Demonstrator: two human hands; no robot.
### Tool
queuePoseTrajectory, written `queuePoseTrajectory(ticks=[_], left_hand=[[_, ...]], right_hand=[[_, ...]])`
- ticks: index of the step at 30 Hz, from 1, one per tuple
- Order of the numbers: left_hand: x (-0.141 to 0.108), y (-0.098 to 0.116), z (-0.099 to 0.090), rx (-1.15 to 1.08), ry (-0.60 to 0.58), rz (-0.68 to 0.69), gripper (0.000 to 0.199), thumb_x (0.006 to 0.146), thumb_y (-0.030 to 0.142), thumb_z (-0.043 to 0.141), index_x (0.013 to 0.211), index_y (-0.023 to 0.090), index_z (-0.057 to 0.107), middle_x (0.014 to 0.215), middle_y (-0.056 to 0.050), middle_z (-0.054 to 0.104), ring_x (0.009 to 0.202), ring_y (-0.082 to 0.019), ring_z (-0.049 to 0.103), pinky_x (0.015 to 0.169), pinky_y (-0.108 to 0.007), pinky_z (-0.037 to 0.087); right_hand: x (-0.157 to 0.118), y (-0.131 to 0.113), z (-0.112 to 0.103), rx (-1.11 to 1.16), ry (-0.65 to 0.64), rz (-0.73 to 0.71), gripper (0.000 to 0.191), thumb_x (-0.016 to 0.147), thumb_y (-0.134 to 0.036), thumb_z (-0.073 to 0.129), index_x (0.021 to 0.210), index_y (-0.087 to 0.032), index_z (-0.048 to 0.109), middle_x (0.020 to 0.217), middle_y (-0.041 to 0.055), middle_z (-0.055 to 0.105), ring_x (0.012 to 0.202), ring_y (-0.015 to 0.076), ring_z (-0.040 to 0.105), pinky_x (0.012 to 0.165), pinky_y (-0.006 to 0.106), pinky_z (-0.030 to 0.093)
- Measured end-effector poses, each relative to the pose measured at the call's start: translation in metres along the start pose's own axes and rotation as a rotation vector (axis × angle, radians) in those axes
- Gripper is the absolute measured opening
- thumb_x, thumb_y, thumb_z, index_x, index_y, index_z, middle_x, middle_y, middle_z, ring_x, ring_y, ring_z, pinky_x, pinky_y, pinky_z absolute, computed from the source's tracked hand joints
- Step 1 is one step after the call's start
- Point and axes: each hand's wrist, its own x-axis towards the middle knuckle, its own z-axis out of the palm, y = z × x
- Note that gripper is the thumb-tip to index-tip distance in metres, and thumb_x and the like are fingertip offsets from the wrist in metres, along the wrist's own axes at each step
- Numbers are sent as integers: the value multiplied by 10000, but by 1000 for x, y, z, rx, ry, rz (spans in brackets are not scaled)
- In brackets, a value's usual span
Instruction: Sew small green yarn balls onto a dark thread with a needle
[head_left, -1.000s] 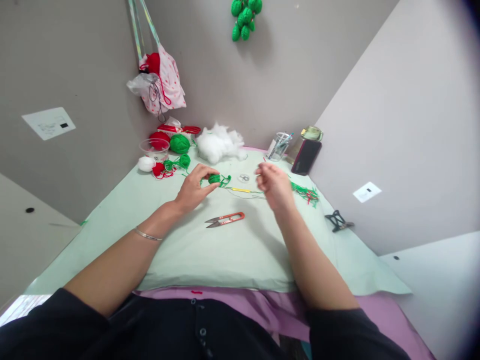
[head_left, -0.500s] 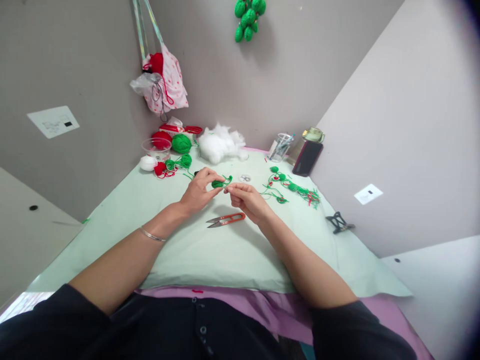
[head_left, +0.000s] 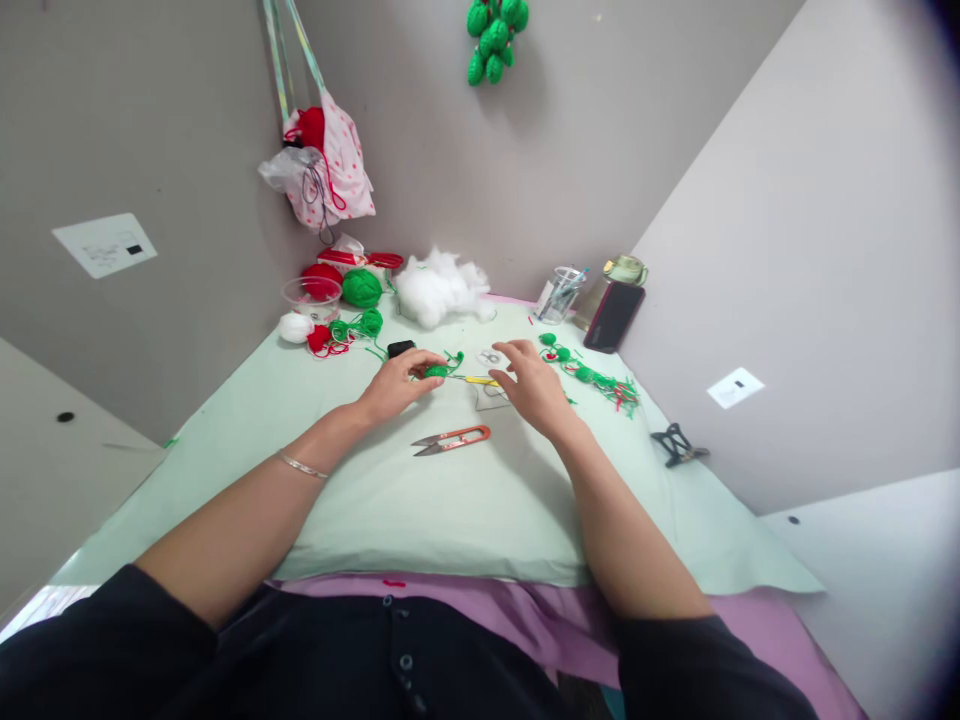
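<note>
- The left hand [head_left: 394,388] has its thumb and forefinger drawn close together, pinching a small green crocheted piece [head_left: 436,371] between them; the rest of its fingers curl behind.
- That green piece sits near the middle of the worktop [head_left: 465,520], partly hidden by the fingers, with a curl of green yarn [head_left: 456,358] just beyond it.
- The right hand [head_left: 536,385] has its thumb and forefinger well parted, nothing visibly gripped between them; whether its thumb touches the hook cannot be told.
- A crochet hook [head_left: 480,380] with a yellow handle lies between the two hands, its thin metal end pointing toward the green piece, its handle end just beside the right thumb.
- A small clear round item [head_left: 488,357] lies beyond the hook, near the right forefinger.
- Nearer the person, orange-handled thread snips [head_left: 451,439] lie with blades apart, pointing left, clear of both hands.
- A small black object [head_left: 401,348] is just beyond the left hand.
- To the right of the right hand runs a tangle of green and red yarn pieces [head_left: 596,377].
- At the back, white stuffing [head_left: 441,290] is heaped to the right of a green yarn ball [head_left: 362,288].
- A dark phone [head_left: 614,317] leans upright at the back right, beside a clear cup [head_left: 556,298] of slender items.
</note>
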Motion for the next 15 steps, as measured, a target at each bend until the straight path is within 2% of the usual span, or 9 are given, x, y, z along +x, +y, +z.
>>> queuePoseTrajectory(ticks=[1, 4, 6, 8, 10, 12, 15], left_hand=[[0, 1, 1, 0, -17, -9, 322, 791, 347, 681, 1078, 206, 709, 1069, -68, 658, 878, -186, 603, 855, -344, 477], [-1, 2, 1, 19, -27, -20, 323, 786, 364, 676, 1063, 201, 704, 1069, -71, 673, 884, -194, 610, 849, -350, 484], [0, 2, 1, 35, -8, -27, 311, 781, 366, 675, 1043, 201, 704, 1048, -65, 677, 879, -192, 610, 849, -349, 485], [1, 0, -1, 55, 21, -24, 289, 774, 358, 680, 1019, 206, 702, 1025, -56, 671, 854, -187, 607, 835, -345, 484], [2, -1, -4, 83, 66, -17, 260, 765, 337, 688, 993, 213, 701, 990, -46, 654, 830, -183, 597, 819, -340, 481], [4, -1, -7, 125, 117, -8, 232, 760, 308, 691, 973, 219, 699, 944, -36, 624, 824, -181, 581, 812, -334, 473], [4, 0, -11, 190, 190, 15, 209, 768, 263, 679, 971, 216, 690, 919, -27, 579, 836, -176, 560, 828, -327, 463]], right_hand=[[-3, -3, -1, -17, -84, -71, 326, 886, -257, 624, 1209, -216, 642, 1168, 111, 628, 867, 191, 626, 784, 326, 458], [-11, -21, 3, 40, -457, -291, 277, 855, -298, 697, 1119, -216, 678, 1021, 68, 654, 939, 202, 608, 813, 304, 454], [-16, -34, 11, 33, -599, -372, 256, 829, -267, 724, 1073, -199, 693, 978, 69, 643, 939, 206, 589, 797, 296, 444], [-17, -42, 18, 34, -627, -399, 157, 868, -205, 659, 1017, -185, 706, 934, 69, 631, 879, 189, 577, 771, 290, 430], [-17, -44, 21, 98, -593, -383, 156, 917, -169, 559, 968, -182, 706, 911, 64, 632, 817, 165, 566, 758, 286, 419], [-14, -42, 21, 249, -560, -295, 205, 950, -186, 483, 936, -175, 687, 848, 45, 627, 744, 143, 555, 722, 274, 418], [-9, -36, 16, 590, -547, -78, 245, 970, -297, 455, 918, -155, 648, 674, -8, 540, 607, 114, 490, 608, 245, 389]])
